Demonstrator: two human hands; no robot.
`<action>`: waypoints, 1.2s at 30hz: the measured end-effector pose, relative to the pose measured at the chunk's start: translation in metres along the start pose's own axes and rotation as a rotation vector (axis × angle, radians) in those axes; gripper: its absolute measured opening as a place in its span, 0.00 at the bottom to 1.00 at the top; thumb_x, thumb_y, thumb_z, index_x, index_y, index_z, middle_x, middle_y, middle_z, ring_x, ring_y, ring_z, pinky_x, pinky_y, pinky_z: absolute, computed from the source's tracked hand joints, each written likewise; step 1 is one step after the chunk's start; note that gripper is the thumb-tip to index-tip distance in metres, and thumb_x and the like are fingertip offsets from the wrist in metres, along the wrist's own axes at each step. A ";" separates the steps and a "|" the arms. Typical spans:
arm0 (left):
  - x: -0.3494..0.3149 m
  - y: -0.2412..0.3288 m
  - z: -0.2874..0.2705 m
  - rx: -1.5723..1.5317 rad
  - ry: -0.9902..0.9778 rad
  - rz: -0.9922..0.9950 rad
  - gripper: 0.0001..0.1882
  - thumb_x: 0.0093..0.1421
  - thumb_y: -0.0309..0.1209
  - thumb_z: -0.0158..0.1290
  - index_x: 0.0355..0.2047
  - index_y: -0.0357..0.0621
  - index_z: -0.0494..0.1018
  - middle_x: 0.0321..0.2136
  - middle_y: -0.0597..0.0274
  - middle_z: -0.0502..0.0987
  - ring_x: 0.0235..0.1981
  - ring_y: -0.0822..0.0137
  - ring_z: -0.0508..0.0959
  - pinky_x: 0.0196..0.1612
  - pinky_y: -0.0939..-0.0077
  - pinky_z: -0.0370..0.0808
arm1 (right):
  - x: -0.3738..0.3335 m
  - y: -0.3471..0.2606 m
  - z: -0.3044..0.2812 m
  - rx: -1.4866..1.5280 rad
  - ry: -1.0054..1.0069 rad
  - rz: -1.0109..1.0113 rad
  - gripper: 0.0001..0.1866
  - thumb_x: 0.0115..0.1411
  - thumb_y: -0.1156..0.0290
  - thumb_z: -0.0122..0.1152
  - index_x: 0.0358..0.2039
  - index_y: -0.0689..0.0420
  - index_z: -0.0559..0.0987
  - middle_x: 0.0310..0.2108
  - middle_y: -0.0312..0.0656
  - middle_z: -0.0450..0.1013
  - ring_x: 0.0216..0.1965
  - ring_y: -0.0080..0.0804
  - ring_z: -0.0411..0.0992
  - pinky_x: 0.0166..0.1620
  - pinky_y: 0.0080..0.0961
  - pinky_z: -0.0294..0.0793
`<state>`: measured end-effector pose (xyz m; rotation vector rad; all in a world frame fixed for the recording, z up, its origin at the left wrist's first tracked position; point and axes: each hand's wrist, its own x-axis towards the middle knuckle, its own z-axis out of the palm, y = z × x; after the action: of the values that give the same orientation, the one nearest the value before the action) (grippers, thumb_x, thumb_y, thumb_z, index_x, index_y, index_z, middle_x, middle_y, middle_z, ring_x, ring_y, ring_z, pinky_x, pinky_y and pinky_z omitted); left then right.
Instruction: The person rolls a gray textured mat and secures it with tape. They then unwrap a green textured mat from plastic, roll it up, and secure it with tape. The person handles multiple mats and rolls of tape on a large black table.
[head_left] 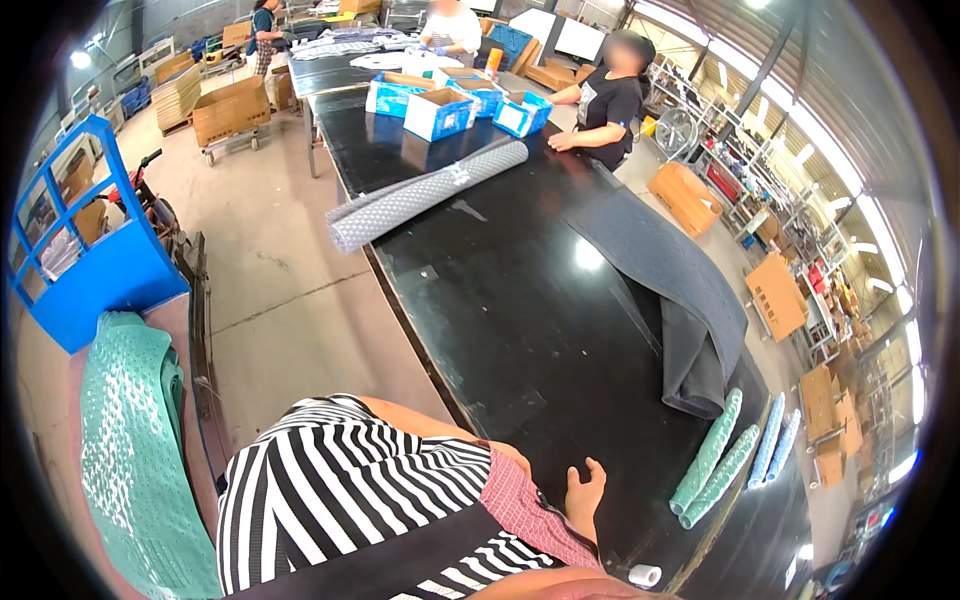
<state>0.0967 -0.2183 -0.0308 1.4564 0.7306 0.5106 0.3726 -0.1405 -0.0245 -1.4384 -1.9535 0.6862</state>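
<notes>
My left hand [585, 495] is over the near part of the black table [500, 320], beside my pink patterned garment. Its visible fingers are spread, with nothing in them. Whether it touches the tabletop is hard to tell. A strip of bare arm shows along the bottom edge, but my right hand is out of view. Two green wrapped rolls [715, 460] lie to the right of my left hand, with two thinner blue rolls [775, 445] beyond them. Closer to me is a small white roll [645, 575]. A dark grey sheet [690, 310] lies partly folded along the right edge.
A grey textured roll [430, 195] lies across the table, overhanging its left edge. Behind it stand open blue-and-white boxes [440, 113]. A person in black [610, 105] stands at the far right side. Left are a blue metal frame [95, 240] and green sheeting [135, 450].
</notes>
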 end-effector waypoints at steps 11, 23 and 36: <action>-0.365 -0.054 -0.135 0.160 0.601 -0.178 0.25 0.66 0.38 0.57 0.61 0.44 0.72 0.53 0.52 0.79 0.49 0.59 0.82 0.54 0.64 0.78 | 0.040 -0.194 0.216 0.127 -0.113 -0.174 0.19 0.57 0.73 0.68 0.50 0.61 0.79 0.51 0.50 0.74 0.55 0.44 0.73 0.60 0.37 0.71; -0.575 -0.100 -0.108 -0.272 1.119 -0.370 0.29 0.64 0.39 0.60 0.62 0.42 0.71 0.54 0.49 0.78 0.50 0.56 0.80 0.55 0.66 0.76 | 0.314 -0.648 0.405 0.016 -0.455 -0.587 0.43 0.58 0.74 0.62 0.73 0.51 0.59 0.59 0.57 0.72 0.55 0.47 0.75 0.58 0.36 0.73; -0.727 -0.152 -0.163 -0.251 1.671 -0.740 0.27 0.62 0.40 0.61 0.57 0.37 0.74 0.48 0.46 0.82 0.45 0.59 0.83 0.48 0.69 0.79 | 0.514 -0.881 0.629 -0.168 -0.454 -0.508 0.41 0.56 0.73 0.55 0.73 0.52 0.60 0.66 0.54 0.67 0.66 0.50 0.67 0.66 0.35 0.67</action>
<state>-0.5390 -0.6319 -0.0778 0.1356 2.2509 1.1255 -0.7699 0.0788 0.2638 -0.8485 -2.6471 0.6564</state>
